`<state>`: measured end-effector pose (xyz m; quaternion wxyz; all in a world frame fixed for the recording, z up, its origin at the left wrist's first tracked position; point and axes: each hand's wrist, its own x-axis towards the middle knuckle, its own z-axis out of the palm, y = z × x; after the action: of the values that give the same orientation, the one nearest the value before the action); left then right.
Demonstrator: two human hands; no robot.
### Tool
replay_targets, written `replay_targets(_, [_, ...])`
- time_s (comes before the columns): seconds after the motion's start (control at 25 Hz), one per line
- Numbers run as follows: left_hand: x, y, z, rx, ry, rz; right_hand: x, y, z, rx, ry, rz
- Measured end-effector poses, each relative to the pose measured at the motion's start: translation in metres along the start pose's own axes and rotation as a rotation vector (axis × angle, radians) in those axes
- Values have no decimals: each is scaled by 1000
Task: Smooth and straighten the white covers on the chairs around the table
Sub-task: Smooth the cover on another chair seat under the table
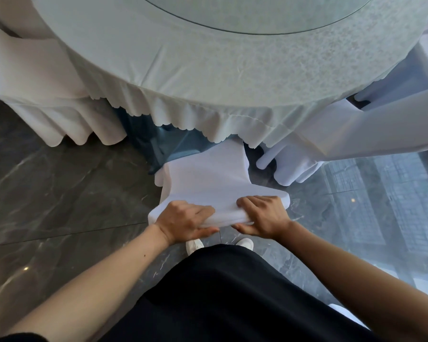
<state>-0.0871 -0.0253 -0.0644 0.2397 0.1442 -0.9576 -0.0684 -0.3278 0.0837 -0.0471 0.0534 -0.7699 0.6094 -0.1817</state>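
The top edge of the white chair cover [208,183] is gripped by both hands, the left hand [183,222] and the right hand [265,215] each closed over it with fingers on top and thumb beneath, the chair tucked under the scalloped tablecloth [183,77] of the round desk. The cloth is best drawn taut, evenly on both sides, and pulled down squarely over the chair back so the bunched folds between the hands are flattened. The lower hem seems hidden, so its lie cannot be judged.

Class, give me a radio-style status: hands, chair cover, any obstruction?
Left hand and right hand both gripping top edge of chair cover. Cover creased near the grip. Chair tucked under tablecloth; nothing blocking.
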Motion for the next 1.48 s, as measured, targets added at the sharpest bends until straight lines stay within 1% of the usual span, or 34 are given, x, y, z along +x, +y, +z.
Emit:
replay_targets(0.24, [55, -67, 8, -12, -9, -2, 63, 40, -9, -33, -102, 88])
replay_targets(0.4, [88, -85, 9, -40, -64, -161, 91, 63, -26, -90, -177, 164])
replay_targets(0.52, [107, -85, 8, -39, -146, -241, 96, 77, -31, -128, -274, 263])
replay_targets(0.68, [109, -75, 5, -24, -239, -323, 86, 72, -24, -101, -263, 398])
replay_targets(0.8, [108, -61, 2, 7, -283, -378, 83, 60, -23, -146, -301, 457])
replay_targets(0.88, [107, -53, 3, 15, -293, -417, 76, 52, -25, -111, -275, 500])
replay_targets(0.96, [105, -45, 3, 9, -258, -443, 59, 45, -30, 9, -213, 555])
replay_targets(1.12, [122, -16, 11, 34, -240, -383, 14, 53, -47, 84, -202, 534])
replay_targets(1.2, [139, -2, 18, 140, -260, -372, -3, 68, -57, 94, -218, 552])
replay_targets(1.32, [160, 10, 32, 292, -367, -417, -22, 93, -70, 118, -235, 545])
replay_targets(1.48, [177, 24, 44, 405, -395, -486, -55, 129, -94, 129, -260, 462])
